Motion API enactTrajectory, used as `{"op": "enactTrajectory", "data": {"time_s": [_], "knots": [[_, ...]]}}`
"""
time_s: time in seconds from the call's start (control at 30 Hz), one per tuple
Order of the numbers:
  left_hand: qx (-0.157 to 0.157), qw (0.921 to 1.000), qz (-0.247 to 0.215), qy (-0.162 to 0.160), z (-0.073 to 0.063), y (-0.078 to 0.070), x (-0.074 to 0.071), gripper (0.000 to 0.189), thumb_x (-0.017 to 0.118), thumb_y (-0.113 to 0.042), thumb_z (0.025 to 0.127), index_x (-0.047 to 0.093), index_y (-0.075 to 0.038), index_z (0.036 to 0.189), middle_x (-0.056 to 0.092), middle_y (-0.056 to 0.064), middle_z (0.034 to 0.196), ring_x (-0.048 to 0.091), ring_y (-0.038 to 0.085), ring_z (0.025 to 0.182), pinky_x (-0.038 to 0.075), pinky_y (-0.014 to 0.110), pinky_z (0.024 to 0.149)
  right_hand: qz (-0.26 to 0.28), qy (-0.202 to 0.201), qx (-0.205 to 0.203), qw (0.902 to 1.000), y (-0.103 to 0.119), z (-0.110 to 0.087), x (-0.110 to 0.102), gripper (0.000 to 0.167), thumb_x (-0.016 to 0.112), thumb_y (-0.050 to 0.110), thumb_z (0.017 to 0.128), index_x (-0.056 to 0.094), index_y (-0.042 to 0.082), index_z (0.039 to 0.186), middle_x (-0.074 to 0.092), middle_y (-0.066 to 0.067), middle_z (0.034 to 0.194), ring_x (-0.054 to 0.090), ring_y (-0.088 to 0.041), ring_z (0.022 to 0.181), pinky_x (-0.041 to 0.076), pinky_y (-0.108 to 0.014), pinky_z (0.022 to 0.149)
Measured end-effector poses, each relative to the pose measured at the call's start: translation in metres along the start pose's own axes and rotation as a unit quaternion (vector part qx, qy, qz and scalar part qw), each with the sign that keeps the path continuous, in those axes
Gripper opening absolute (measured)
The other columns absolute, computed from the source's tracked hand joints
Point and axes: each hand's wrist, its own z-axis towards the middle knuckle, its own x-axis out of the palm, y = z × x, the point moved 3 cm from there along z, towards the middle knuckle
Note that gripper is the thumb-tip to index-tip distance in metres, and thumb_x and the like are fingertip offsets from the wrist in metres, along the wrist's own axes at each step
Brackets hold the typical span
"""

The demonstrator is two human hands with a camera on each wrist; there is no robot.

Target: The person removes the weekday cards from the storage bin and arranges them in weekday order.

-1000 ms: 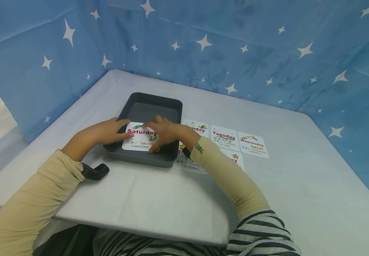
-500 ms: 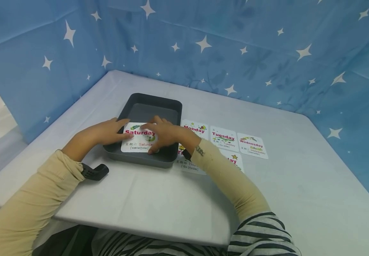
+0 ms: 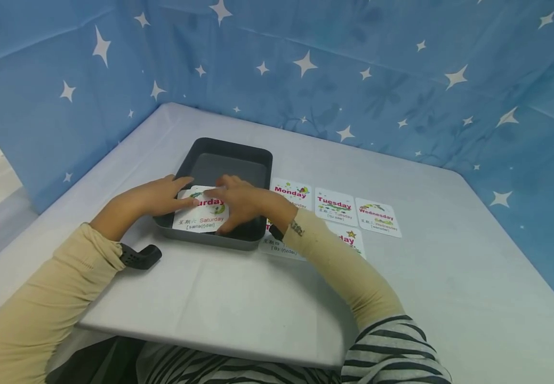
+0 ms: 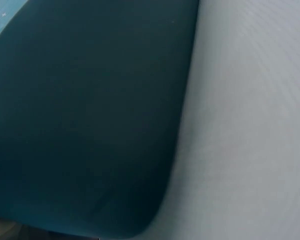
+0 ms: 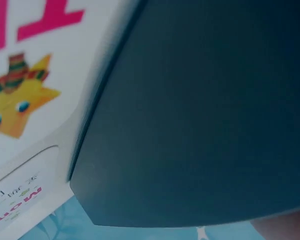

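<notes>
Above the near part of a dark grey tray (image 3: 214, 239) is a white Saturday flash card (image 3: 200, 223), its face up and part of its print covered by fingers. My left hand (image 3: 154, 201) pinches the card's left side, with the thumb over its face. On the right side my right hand (image 3: 243, 202) holds it between thumb and fingers. A second white edge shows at the card's top; whether another card lies beneath, I cannot tell. Both wrist views are mostly filled by the tray's outer wall (image 4: 90, 110), and neither shows the grip.
Right of the tray lie a Monday card (image 3: 292, 192), a Tuesday card (image 3: 335, 207) and a Wednesday card (image 3: 379, 217). A Thursday card (image 3: 281, 249) and another card (image 3: 351, 239) in the nearer row are partly hidden by my right arm. A starred blue curtain (image 3: 324, 74) stands behind the table.
The Saturday card has shifted left and slightly toward me, with the right hand moving along. More of its left print is now covered. The left hand has barely moved.
</notes>
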Motion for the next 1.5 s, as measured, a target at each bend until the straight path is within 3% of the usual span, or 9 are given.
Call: {"op": "enactTrajectory", "data": {"time_s": [0.33,0.5,0.63,0.83,1.1,1.5], "knots": [[0.01,0.9999,-0.005,0.009,0.005,-0.009,0.002,0.08,0.046,-0.048,0.091,0.014,0.004,0.144,0.023,0.041,0.138,0.029,0.053,0.125,0.03,0.063,0.097,0.016,-0.055,0.03,0.9979,-0.025,-0.025,-0.011,0.084,0.073,0.051,0.07,0.034,0.026,0.14,0.022,-0.007,0.15,0.021,-0.027,0.136,0.019,-0.047,0.111],[0.019,0.9998,-0.004,0.008,0.009,-0.014,0.005,0.078,0.045,-0.048,0.092,0.017,0.004,0.143,0.024,0.04,0.138,0.027,0.053,0.127,0.028,0.062,0.099,0.046,-0.069,0.055,0.995,-0.039,-0.047,-0.015,0.081,0.073,0.046,0.072,0.036,0.026,0.14,0.021,-0.006,0.151,0.019,-0.027,0.138,0.016,-0.047,0.112],[0.022,0.9997,-0.003,0.005,0.011,-0.017,0.007,0.076,0.046,-0.046,0.092,0.02,0.004,0.142,0.024,0.04,0.138,0.026,0.053,0.127,0.028,0.062,0.099,0.089,-0.083,0.083,0.9892,-0.057,-0.07,-0.012,0.082,0.074,0.045,0.072,0.034,0.025,0.141,0.023,-0.003,0.151,0.02,-0.024,0.138,0.02,-0.046,0.111],[0.023,0.9997,-0.011,0.005,0.015,-0.02,0.009,0.075,0.047,-0.045,0.092,0.02,0.003,0.143,0.023,0.04,0.139,0.026,0.053,0.127,0.027,0.062,0.1,0.143,-0.086,0.124,0.9782,-0.086,-0.108,0.003,0.083,0.076,0.04,0.071,0.034,0.023,0.141,0.026,-0.002,0.15,0.021,-0.022,0.139,0.027,-0.045,0.109],[0.013,0.9999,-0.003,0.008,0.011,-0.015,0.007,0.075,0.046,-0.046,0.092,0.02,0.004,0.142,0.022,0.042,0.137,0.027,0.055,0.125,0.028,0.064,0.097,0.149,-0.072,0.153,0.9743,-0.109,-0.155,0.032,0.077,0.077,0.039,0.07,0.042,0.016,0.135,0.028,-0.005,0.149,0.022,-0.026,0.138,0.027,-0.046,0.109],[0.017,0.9998,-0.004,-0.001,0.003,0.001,0.004,0.077,0.046,-0.048,0.091,0.021,0.005,0.141,0.025,0.042,0.134,0.03,0.055,0.122,0.03,0.065,0.094,0.122,-0.07,0.186,0.9725,-0.118,-0.19,0.048,0.073,0.08,0.033,0.069,0.046,0.016,0.132,0.03,-0.005,0.148,0.025,-0.029,0.137,0.029,-0.05,0.106]]}}
